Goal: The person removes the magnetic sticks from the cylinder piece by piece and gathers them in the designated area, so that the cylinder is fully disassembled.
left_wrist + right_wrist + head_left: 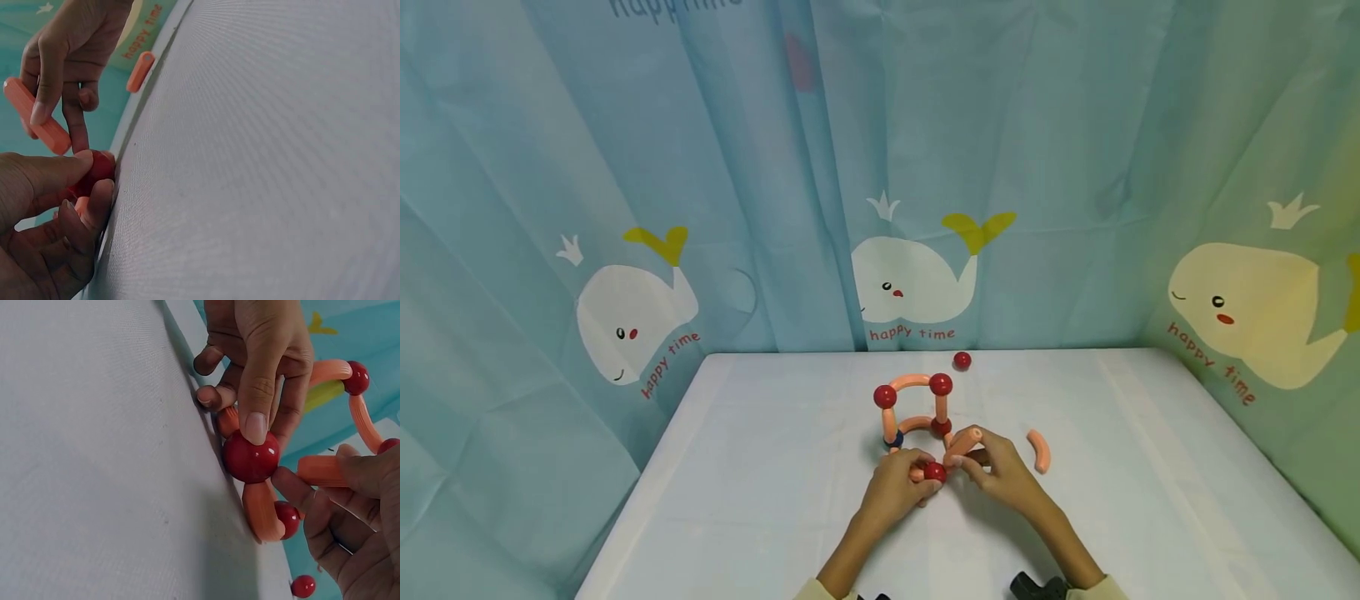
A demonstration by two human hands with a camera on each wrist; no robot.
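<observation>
My left hand point(897, 485) pinches a red ball point(935, 472) between thumb and fingers, low over the white table. The ball is a front corner of a frame built from curved orange rods and balls; its raised back part has red balls point(940, 384) on top and a dark blue ball point(893, 439) at the lower left. My right hand point(1003, 471) holds a loose orange rod point(322, 470) between thumb and fingers, beside that corner ball. In the right wrist view, a right fingertip reaches the ball, while the rod's end stands apart from it.
A spare curved orange rod point(1039, 452) lies on the table point(760, 500) to the right of my right hand. One loose red ball point(962, 360) sits near the back edge. Behind the table hangs a blue-green curtain point(1060, 167) with whale prints.
</observation>
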